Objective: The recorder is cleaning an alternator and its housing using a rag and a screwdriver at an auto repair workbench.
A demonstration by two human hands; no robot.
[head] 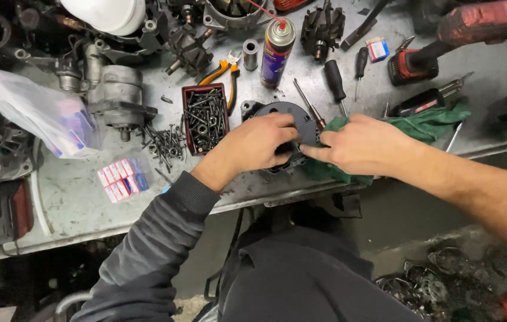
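Under both hands, left hand (260, 145) and right hand (358, 146) grip a mostly hidden black housing (289, 113).

Left hand (263, 145) grips a black round part (286, 113); right hand (358, 146) presses a green rag (426, 125) at its three o'clock.

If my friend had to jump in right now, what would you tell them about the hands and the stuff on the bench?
Left hand: gripping the round black plastic part from above.
Right hand: fingers pressed against that part's right side, resting on the crumpled green cloth.
The part sits at the front edge of the grey metal bench.
Nearby: dark red tray of screws, spray can, black-handled screwdrivers.
Whether anything is loosened or fitted cannot be told.
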